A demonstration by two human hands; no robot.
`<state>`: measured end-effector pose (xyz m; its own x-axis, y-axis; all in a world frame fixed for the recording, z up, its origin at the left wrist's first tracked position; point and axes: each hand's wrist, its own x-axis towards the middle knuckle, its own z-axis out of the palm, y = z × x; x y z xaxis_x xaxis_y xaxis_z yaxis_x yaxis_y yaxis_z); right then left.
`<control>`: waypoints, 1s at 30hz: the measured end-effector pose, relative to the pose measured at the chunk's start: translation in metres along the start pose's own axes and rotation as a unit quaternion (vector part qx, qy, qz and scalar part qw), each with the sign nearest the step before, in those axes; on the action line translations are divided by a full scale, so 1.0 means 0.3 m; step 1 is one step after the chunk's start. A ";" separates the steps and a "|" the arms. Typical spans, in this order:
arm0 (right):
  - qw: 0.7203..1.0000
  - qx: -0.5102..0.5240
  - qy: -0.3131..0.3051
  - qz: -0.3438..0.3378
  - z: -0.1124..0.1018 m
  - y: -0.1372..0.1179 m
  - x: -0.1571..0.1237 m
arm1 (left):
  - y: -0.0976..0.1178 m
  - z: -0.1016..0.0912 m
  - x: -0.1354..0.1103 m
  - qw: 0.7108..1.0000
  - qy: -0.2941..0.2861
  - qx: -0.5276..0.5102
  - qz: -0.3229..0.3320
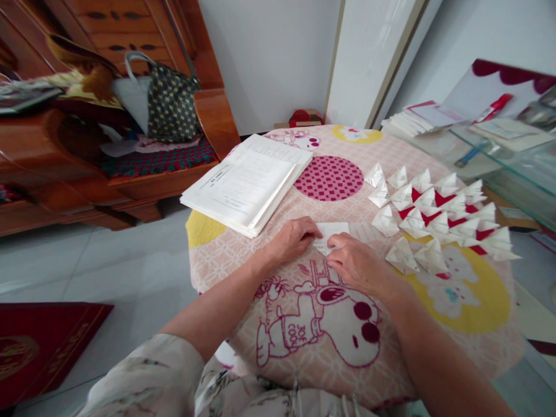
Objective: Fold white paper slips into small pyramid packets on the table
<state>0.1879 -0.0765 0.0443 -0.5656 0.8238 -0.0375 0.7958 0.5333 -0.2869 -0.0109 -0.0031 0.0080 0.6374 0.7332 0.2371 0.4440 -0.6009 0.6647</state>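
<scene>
A small piece of printed white paper (pixel 333 230), which looks folded, lies on the table between my hands. My left hand (pixel 296 238) has its fingers curled and pinched on the paper's left edge. On the other side, my right hand (pixel 357 264) has its fingers bent and closed on the right and lower part of the paper, hiding some of it. Several folded paper pieces with pointed tips (pixel 423 223) stand in rows to the right of my hands, with red showing between some. A stack of printed sheets (pixel 247 185) lies beyond my left hand.
A patterned cloth (pixel 321 324) covers the round table. At the right, a glass shelf (pixel 499 156) holds papers and a red object (pixel 495 108). A wooden bench (pixel 174 168) with a dotted bag (pixel 171 104) stands left. On the floor is a red box (pixel 47 347).
</scene>
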 end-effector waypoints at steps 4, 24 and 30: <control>0.999 0.030 0.011 0.020 0.002 0.038 -0.011 | 0.005 -0.005 -0.016 0.999 -0.006 0.004 0.037; 0.993 0.057 0.095 -0.044 0.006 0.123 -0.004 | -0.015 -0.018 -0.039 0.993 -0.044 0.016 0.104; 0.977 0.155 0.145 -0.029 0.019 0.171 -0.003 | -0.002 -0.034 -0.047 0.981 -0.078 0.039 0.171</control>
<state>0.2280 -0.0509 0.0243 -0.4872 0.8377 0.2467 0.6355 0.5339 -0.5578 -0.0266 -0.0098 0.0114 0.8437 0.4307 0.3204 0.2306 -0.8298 0.5082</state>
